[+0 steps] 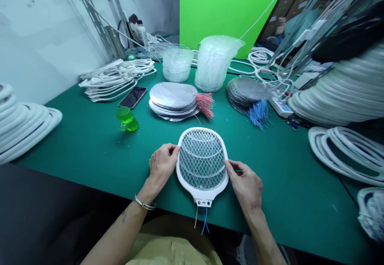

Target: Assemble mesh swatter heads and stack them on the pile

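Nearest me, my left hand (162, 169) and right hand (245, 187) grip opposite sides of a white bug-zapper racket head (201, 160), fingers closed on its rim. It sits over the green bench mat (99, 145), with red and blue wires (205, 221) trailing toward me. Beyond the racket head lie stacked metal mesh discs (173, 99) with pink wires (205, 105).

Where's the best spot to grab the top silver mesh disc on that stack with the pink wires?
Pinch the rim of the top mesh disc at its near edge, coming down from above on your side. The stack lies flat and slightly staggered, so that edge stands free, and this keeps your fingers away from the pink wires bunched at its right end.
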Action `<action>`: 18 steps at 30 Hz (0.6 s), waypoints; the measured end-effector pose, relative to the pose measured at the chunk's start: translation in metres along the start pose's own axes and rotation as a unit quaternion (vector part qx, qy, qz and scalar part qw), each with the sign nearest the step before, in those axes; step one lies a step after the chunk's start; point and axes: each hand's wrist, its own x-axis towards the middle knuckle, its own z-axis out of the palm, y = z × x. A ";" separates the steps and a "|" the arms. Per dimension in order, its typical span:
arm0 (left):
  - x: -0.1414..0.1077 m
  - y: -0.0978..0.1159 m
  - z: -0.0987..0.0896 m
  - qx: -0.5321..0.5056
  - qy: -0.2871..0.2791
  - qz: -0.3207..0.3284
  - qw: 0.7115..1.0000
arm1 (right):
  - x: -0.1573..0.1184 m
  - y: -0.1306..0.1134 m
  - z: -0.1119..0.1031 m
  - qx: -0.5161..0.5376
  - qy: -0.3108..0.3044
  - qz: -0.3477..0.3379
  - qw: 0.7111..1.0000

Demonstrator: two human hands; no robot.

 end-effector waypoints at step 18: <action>0.005 0.003 -0.001 -0.043 0.012 0.002 0.999 | 0.000 -0.010 -0.014 -0.064 -0.037 0.037 0.997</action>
